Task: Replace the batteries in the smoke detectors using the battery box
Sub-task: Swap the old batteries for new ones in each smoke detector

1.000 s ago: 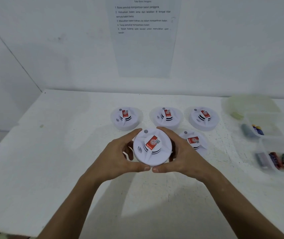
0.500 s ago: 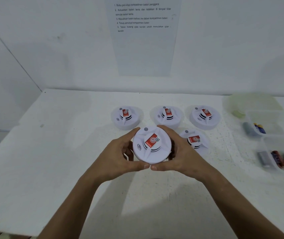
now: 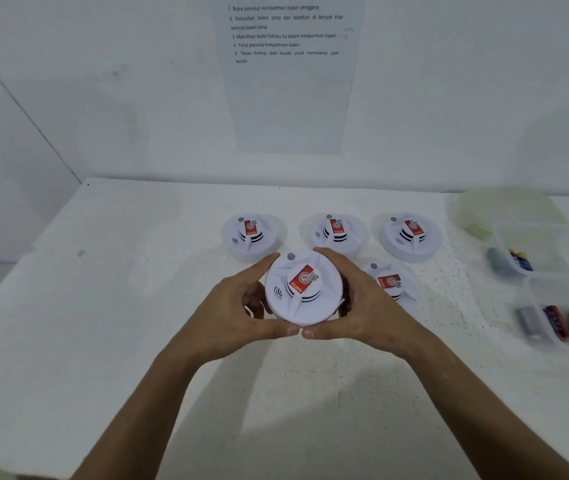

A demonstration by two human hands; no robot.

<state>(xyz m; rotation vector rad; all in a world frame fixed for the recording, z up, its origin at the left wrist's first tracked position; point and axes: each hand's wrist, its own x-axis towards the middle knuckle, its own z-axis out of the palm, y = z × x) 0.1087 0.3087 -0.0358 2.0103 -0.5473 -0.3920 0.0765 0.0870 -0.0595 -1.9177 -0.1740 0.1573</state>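
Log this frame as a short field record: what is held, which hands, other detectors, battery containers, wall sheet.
held item: round white plastic smoke detector with red label, face up
left hand: grips its left edge
right hand: grips its right edge
other detectors: four on the white table, three in a back row, one behind the right hand
battery containers: two clear plastic tubs at right, batteries inside
wall sheet: printed numbered instructions

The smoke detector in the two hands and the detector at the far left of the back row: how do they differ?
The held detector is gripped at its rim by the left hand and the right hand; the back-left detector rests on the table, untouched. The held one sits nearer the camera and looks larger. Its red label is turned at a different angle. Both are round, white, face up, with a red label.
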